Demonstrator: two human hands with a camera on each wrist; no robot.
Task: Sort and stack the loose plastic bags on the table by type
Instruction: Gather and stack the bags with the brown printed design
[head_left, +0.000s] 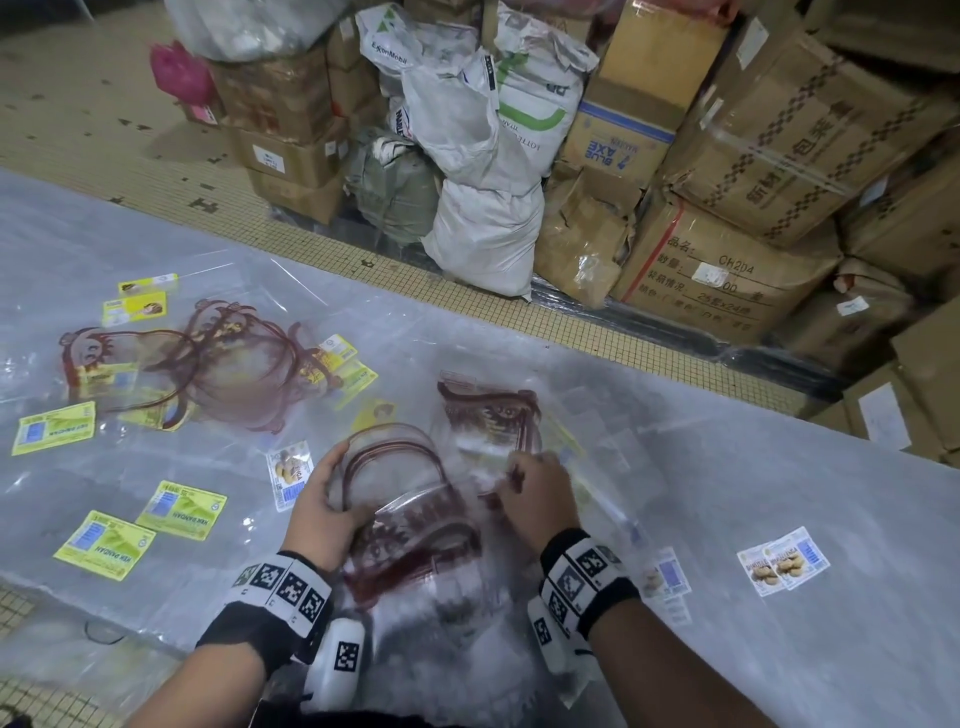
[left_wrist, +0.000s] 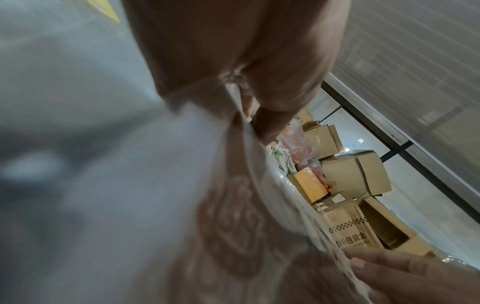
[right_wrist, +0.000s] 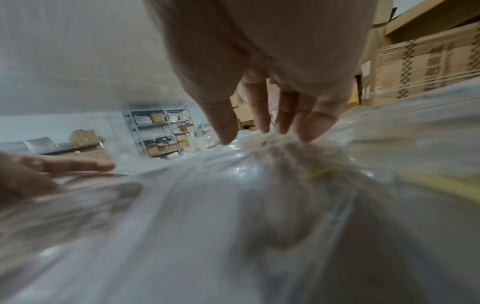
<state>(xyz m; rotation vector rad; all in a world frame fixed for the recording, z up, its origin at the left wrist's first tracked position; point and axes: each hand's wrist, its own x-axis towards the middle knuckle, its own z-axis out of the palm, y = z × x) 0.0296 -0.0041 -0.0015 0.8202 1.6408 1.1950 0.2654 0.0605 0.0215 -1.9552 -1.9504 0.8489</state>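
Observation:
On the plastic-covered table, my left hand grips the left edge of a bundle of clear bags with brown print. In the left wrist view the thumb and fingers pinch these bags. My right hand lies just right of the bundle. Its straight fingertips press on crumpled clear plastic at the near edge of a second brown-print pile. Whether those fingers hold any plastic is hidden.
A loose heap of brown-print bags lies at the left. Yellow-green label bags and cookie-label bags are scattered around. Beyond the table's far edge stand cardboard boxes and white sacks.

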